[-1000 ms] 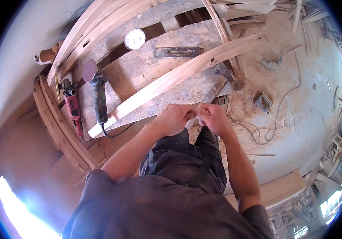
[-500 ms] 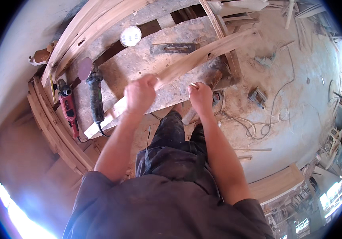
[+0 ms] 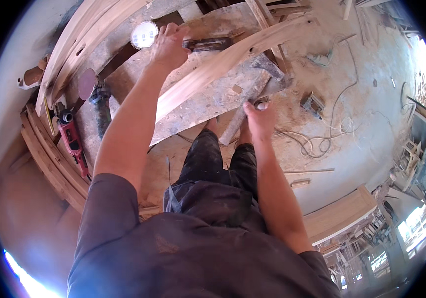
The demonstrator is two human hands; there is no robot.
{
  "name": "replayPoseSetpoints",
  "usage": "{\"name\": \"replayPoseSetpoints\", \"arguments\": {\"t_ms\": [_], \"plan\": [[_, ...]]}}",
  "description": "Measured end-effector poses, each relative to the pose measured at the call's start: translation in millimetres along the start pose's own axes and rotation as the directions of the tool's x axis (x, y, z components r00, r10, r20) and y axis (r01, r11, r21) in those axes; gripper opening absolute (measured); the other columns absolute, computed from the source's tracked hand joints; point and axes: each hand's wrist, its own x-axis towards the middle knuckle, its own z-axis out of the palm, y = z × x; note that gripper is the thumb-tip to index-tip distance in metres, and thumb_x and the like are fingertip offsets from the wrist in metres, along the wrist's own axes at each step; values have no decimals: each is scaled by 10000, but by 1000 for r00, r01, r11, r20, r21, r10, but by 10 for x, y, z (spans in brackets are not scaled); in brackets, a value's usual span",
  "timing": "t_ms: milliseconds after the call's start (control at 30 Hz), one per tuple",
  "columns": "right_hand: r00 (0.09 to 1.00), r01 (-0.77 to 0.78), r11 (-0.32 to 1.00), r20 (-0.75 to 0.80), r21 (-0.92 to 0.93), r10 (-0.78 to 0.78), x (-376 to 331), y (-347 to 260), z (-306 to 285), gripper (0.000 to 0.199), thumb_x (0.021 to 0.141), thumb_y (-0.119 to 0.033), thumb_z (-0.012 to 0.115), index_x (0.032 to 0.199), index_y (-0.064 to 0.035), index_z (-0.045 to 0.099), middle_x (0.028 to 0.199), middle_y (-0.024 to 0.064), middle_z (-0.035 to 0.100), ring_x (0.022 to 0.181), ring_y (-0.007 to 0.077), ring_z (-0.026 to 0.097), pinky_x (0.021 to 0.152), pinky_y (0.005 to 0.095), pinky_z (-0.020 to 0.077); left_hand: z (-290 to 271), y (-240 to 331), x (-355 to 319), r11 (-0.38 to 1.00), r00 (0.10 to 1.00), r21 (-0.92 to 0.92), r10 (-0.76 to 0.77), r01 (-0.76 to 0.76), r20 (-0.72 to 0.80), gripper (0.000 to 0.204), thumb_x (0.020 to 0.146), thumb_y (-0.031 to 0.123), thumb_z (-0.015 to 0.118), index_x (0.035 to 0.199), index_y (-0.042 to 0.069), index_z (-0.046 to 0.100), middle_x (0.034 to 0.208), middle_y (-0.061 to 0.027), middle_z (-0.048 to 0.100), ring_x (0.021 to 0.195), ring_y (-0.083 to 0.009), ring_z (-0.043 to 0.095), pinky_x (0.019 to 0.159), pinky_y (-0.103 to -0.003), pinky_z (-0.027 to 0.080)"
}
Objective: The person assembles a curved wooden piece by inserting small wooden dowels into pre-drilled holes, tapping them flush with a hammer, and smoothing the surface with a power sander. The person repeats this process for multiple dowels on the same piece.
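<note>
Pale wood plank lies diagonally across the worn workbench, far end past the bench edge, dark knot partway along.

Left hand is out over the far side of the bench, palm down, fingers loosely spread, fairly wide, no grip visible. Fingertips sit right beside the white toothed saw blade, which lies flat; can't tell if they touch. Dark oblong hand tool is just right of that hand, also lying on the bench.

Right hand is low, near the bench's near edge, curled narrow round a small pale piece; too small to identify. Hammer-like dark head lies on the bench beyond it.

Left end of bench: black angle grinder with a purplish sanding disc facing up, lower body hidden by the left forearm. Red power tool next to it, further left.

Curved boards run along the upper left; another board stack sits below, left of the red tool.

Floor right: loose pale cable in loops, boxy tool near it. Wide wooden panel lower right.
</note>
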Motion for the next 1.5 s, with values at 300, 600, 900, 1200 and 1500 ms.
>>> {"name": "replayPoseSetpoints", "arguments": {"t_ms": [300, 600, 900, 1200, 1500], "plan": [[847, -475, 645, 509, 598, 153, -282, -43, -33, 221, 781, -38, 660, 992, -4, 603, 797, 108, 654, 634, 275, 651, 593, 418, 535, -183, 35, 33, 984, 898, 159, -140, 80, 417, 301, 860, 196, 713, 1137, 78, 715, 1152, -213, 696, 1111, -405, 656, 1000, -474, 509], [954, -201, 780, 300, 592, 18, -570, 246, -983, 139, 778, -42, 652, 869, -16, 550, 617, 73, 577, 484, 168, 557, 455, 326, 445, -1162, 157, -655, 817, 943, -473, -258, 329, 211, 181, 889, 200, 747, 922, 25, 716, 739, -29, 669, 704, -134, 602, 657, -320, 478], [971, -25, 917, 229, 398, -74, -497, 781, -1791, 78, 770, -32, 631, 811, 13, 581, 593, 69, 602, 468, 144, 556, 446, 291, 416, -866, 1299, -1139, 437, 925, -816, -198, 379, 324, 191, 826, -4, 783, 987, 40, 690, 851, 1, 677, 769, -84, 600, 715, -255, 488], [946, -153, 857, 324, 492, -17, -461, 649, -1912, 90, 790, 1, 641, 864, 2, 588, 623, 51, 585, 477, 134, 552, 468, 278, 427, -241, 1736, -607, 552, 936, -758, -154, 348, 317, 154, 793, -96, 743, 838, 22, 655, 827, -15, 682, 809, -97, 602, 763, -304, 509], [897, -215, 865, 442, 452, -8, -581, 665, -1787, 112, 809, 27, 647, 893, -18, 588, 648, 25, 571, 489, 104, 545, 455, 269, 426, 133, 1521, -577, 647, 886, -633, -159, 426, 435, 91, 857, 14, 767, 909, 30, 694, 867, -41, 736, 824, -100, 656, 741, -293, 522]]}}
